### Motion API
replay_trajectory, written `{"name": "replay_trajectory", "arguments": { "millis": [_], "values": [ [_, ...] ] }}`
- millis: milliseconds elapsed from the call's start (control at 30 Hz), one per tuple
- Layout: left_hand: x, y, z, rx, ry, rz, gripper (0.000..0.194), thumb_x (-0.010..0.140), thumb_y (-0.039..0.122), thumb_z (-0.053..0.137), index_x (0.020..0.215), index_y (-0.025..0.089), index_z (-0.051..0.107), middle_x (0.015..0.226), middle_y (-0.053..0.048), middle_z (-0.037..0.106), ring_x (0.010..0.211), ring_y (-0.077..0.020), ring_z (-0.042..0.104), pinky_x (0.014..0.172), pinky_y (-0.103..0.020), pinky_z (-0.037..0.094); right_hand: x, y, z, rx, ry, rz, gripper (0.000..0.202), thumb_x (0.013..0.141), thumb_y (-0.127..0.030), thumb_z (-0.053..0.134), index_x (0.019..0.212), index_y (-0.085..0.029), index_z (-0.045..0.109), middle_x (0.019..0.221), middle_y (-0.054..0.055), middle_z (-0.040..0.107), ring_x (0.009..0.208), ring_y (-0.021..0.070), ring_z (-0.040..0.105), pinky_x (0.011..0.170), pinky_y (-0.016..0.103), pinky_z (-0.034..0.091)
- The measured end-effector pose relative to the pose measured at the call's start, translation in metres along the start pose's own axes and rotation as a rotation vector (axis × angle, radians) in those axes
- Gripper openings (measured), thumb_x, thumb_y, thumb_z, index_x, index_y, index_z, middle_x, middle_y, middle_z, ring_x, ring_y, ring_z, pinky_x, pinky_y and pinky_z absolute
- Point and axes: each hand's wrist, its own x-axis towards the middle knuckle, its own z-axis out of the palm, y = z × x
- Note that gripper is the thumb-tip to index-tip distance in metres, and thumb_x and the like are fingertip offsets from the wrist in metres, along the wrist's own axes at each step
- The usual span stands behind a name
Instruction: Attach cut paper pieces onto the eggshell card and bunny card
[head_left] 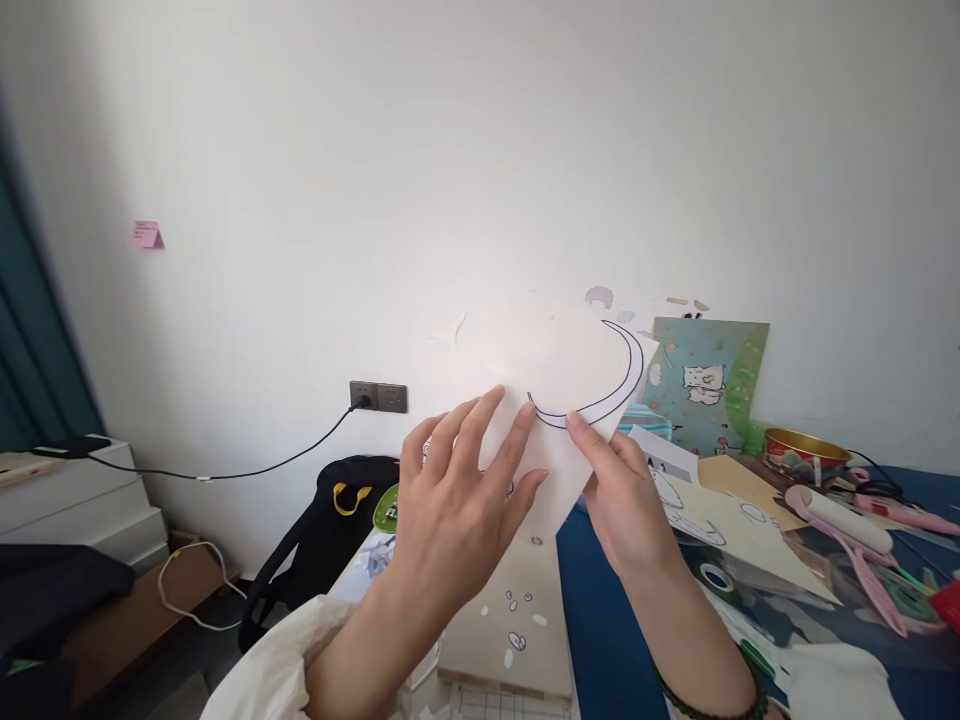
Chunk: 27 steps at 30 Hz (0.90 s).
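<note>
My right hand [626,490] grips the lower right edge of a white paper sheet [559,490], its thumb on the front and the other fingers behind. On the sheet is a pale lavender crescent [630,375] with a black outline. My left hand [457,490] lies in front of the sheet with its fingers spread, and the index fingertip is at the crescent's left tip. Parts of other outlined drawings show between and beside those fingers. Below my hands, a beige board [480,560] bears several small outlined ovals.
On the blue table [600,600] at right lie cream drawing sheets [720,515], a pink-handled roller [847,530], a tape roll [716,577] and a round tin [806,450]. A green illustrated board [709,385] leans on the wall. At left are a black backpack [330,520] and a plugged-in cable [247,472].
</note>
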Motion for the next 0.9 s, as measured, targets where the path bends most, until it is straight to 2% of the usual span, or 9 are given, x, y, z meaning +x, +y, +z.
{"name": "replay_trajectory", "arguments": {
  "millis": [200, 267, 367, 467, 567, 667, 733, 800, 900],
  "values": [
    [0.0, -0.001, -0.003, -0.039, -0.078, -0.066, 0.046, 0.089, 0.032, 0.056, 0.131, 0.012, 0.051, 0.13, -0.019, 0.056, 0.113, -0.0306, 0.054, 0.09, -0.045, 0.041, -0.006, 0.001, 0.007, 0.034, -0.171, -0.175, 0.023, 0.086, -0.042, 0.059, 0.098, -0.025, 0.07, 0.099, 0.003, 0.069, 0.097, 0.0217, 0.06, 0.086, 0.035, 0.048],
    [-0.001, -0.003, -0.003, -0.061, -0.104, -0.095, 0.047, 0.09, 0.032, 0.053, 0.132, 0.012, 0.048, 0.131, -0.019, 0.055, 0.116, -0.0304, 0.052, 0.092, -0.045, 0.04, -0.007, 0.003, 0.009, -0.016, -0.184, -0.224, 0.022, 0.088, -0.04, 0.057, 0.099, -0.025, 0.068, 0.099, 0.003, 0.068, 0.097, 0.0202, 0.059, 0.089, 0.033, 0.045],
    [-0.001, -0.007, -0.004, -0.1, -0.135, -0.187, 0.05, 0.091, 0.034, 0.05, 0.136, 0.013, 0.04, 0.135, -0.019, 0.05, 0.122, -0.0307, 0.046, 0.098, -0.047, 0.037, -0.007, 0.007, 0.009, -0.087, -0.149, -0.229, 0.022, 0.089, -0.041, 0.055, 0.088, -0.023, 0.067, 0.082, 0.001, 0.065, 0.081, 0.0174, 0.058, 0.076, 0.029, 0.047],
    [0.001, -0.014, -0.007, -0.153, -0.128, -0.334, 0.052, 0.091, 0.037, 0.05, 0.137, 0.016, 0.037, 0.138, -0.017, 0.046, 0.128, -0.0306, 0.04, 0.102, -0.049, 0.036, -0.003, 0.01, 0.008, -0.158, -0.087, -0.232, 0.027, 0.088, -0.044, 0.055, 0.074, -0.022, 0.061, 0.063, -0.002, 0.052, 0.065, 0.0144, 0.051, 0.063, 0.026, 0.042],
    [0.003, -0.022, -0.011, -0.196, -0.081, -0.444, 0.047, 0.089, 0.035, 0.053, 0.132, 0.018, 0.042, 0.14, -0.016, 0.043, 0.13, -0.0295, 0.038, 0.103, -0.049, 0.037, 0.001, 0.012, 0.008, -0.169, -0.122, -0.204, 0.032, 0.088, -0.046, 0.054, 0.068, -0.022, 0.057, 0.062, -0.003, 0.048, 0.063, 0.014, 0.047, 0.063, 0.027, 0.04],
    [0.004, -0.027, -0.012, -0.223, -0.048, -0.445, 0.037, 0.086, 0.033, 0.058, 0.121, 0.02, 0.051, 0.14, -0.013, 0.044, 0.132, -0.0285, 0.037, 0.106, -0.049, 0.035, 0.003, 0.014, 0.009, -0.184, -0.181, -0.134, 0.034, 0.088, -0.05, 0.052, 0.071, -0.02, 0.06, 0.061, -0.002, 0.049, 0.059, 0.0137, 0.045, 0.061, 0.028, 0.039],
    [0.004, -0.028, -0.012, -0.281, -0.089, -0.412, 0.034, 0.084, 0.036, 0.061, 0.114, 0.022, 0.054, 0.132, -0.01, 0.053, 0.13, -0.0286, 0.041, 0.108, -0.051, 0.031, 0.003, 0.015, 0.01, -0.224, -0.219, -0.102, 0.035, 0.087, -0.051, 0.053, 0.077, -0.019, 0.063, 0.062, -0.002, 0.05, 0.058, 0.0133, 0.045, 0.058, 0.028, 0.038],
    [0.004, -0.03, -0.013, -0.377, -0.182, -0.479, 0.034, 0.081, 0.042, 0.064, 0.109, 0.023, 0.057, 0.116, -0.008, 0.064, 0.126, -0.0304, 0.046, 0.104, -0.05, 0.036, 0.002, 0.015, 0.01, -0.251, -0.269, -0.086, 0.035, 0.086, -0.051, 0.054, 0.083, -0.018, 0.065, 0.065, 0.0, 0.055, 0.06, 0.0143, 0.048, 0.057, 0.027, 0.039],
    [0.006, -0.033, -0.017, -0.539, -0.354, -0.692, 0.032, 0.075, 0.05, 0.067, 0.091, 0.024, 0.061, 0.085, -0.004, 0.067, 0.102, -0.0288, 0.061, 0.075, -0.036, 0.051, 0.002, 0.013, 0.009, -0.28, -0.334, -0.084, 0.034, 0.085, -0.049, 0.055, 0.092, -0.018, 0.067, 0.07, 0.002, 0.06, 0.068, 0.0177, 0.056, 0.058, 0.028, 0.042]
  ]
}}
